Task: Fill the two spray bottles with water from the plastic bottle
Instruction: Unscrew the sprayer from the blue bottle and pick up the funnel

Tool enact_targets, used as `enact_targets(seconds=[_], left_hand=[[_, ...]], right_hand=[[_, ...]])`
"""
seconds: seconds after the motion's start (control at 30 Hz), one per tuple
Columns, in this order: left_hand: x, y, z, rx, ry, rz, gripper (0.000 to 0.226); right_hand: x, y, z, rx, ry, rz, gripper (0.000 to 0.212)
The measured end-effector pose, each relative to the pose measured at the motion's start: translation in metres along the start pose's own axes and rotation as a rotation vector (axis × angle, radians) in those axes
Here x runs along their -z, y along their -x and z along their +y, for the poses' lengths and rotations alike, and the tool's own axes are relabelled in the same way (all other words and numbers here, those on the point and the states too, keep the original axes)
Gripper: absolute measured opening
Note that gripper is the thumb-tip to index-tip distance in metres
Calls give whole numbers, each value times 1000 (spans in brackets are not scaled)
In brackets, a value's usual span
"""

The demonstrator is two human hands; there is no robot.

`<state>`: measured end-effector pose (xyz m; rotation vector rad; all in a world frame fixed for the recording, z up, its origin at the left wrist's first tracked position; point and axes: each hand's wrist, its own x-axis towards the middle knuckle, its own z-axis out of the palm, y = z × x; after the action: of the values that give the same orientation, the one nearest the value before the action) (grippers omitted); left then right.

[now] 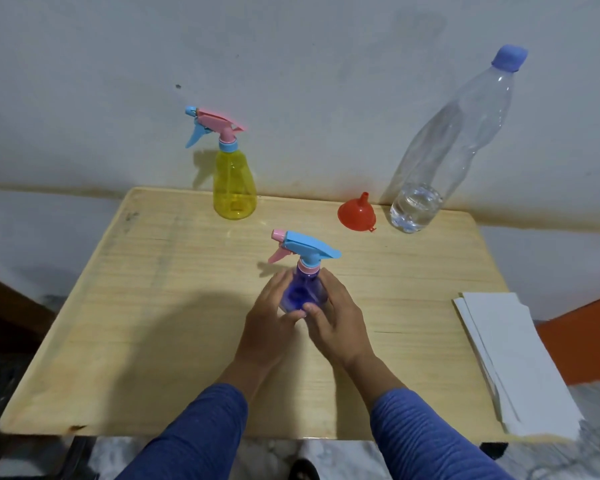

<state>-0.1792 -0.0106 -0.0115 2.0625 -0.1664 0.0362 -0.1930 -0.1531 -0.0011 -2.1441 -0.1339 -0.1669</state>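
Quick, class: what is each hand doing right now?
Left hand: holding the purple spray bottle, fingers curled round its left side.
Right hand: holding the same bottle from the right.

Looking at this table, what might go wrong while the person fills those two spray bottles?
The tall plastic bottle looks dented and leans, with little water at its base, so it may tip or run short for two bottles. The red funnel lies unused; pouring without it could spill onto the wooden table. Both hands, left hand and right hand, grip the blue spray bottle, whose top is still on.
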Motion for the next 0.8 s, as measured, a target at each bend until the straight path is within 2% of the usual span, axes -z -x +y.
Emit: enact_targets(seconds=[0.27, 0.4, 0.53, 0.67, 0.8], left_hand=[[-4, -1, 3, 6, 58, 51, 61], [-4, 0, 0, -7, 57, 67, 65], [-6, 0, -2, -97, -24, 107, 62], [-6, 1, -5, -157, -36, 114, 67], [-7, 2, -6, -166, -63, 153, 61]], right_hand=[[1, -2, -1, 19, 18, 31, 53], [3, -5, -15, -50, -103, 219, 51], [-4, -9, -42, 25, -220, 377, 39], [-9, -18, -54, 115, -191, 377, 46], [-10, -20, -50, 117, -185, 388, 51]])
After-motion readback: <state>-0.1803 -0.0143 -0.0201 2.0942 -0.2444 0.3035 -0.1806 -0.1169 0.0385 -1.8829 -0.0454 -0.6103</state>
